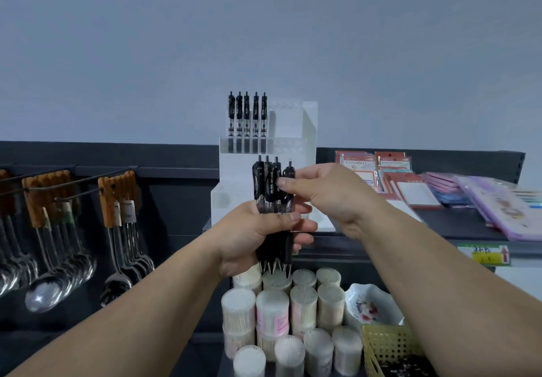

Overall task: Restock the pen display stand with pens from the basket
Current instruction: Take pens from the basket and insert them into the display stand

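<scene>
- Close behind the grip: clear tiered pen display stand on a dark shelf; lower tiers partly hidden by both hands and the held pens.
- Above the grip, left end of the stand's top tier: row of five black pens, upright, clickers up.
- In the grip: bundle of four black pens, upright, tips down, held in front of the stand.
- Left hand: fingers curled round the bundle's lower barrels, thumb across the front.
- Right hand: thumb and forefinger pinching the upper body of the rightmost pen in the bundle.
- Right of the grip, same shelf: packs of notepads; further right, pink and purple flat packs. Yellow-green price label on the shelf edge beneath.
- Left of the grip: metal spoons hung from hooks on a dark panel, brown-topped handles.
- Straight below the grip: round tubs of cotton swabs, stacked and packed close; pen tips just above the rear tubs.
- Below and right of the grip: white dish, small coloured bits inside, too unclear to name.
- Just in front of the dish: yellow perforated basket, partly behind the right forearm; dark contents low inside, too blurred to identify.
</scene>
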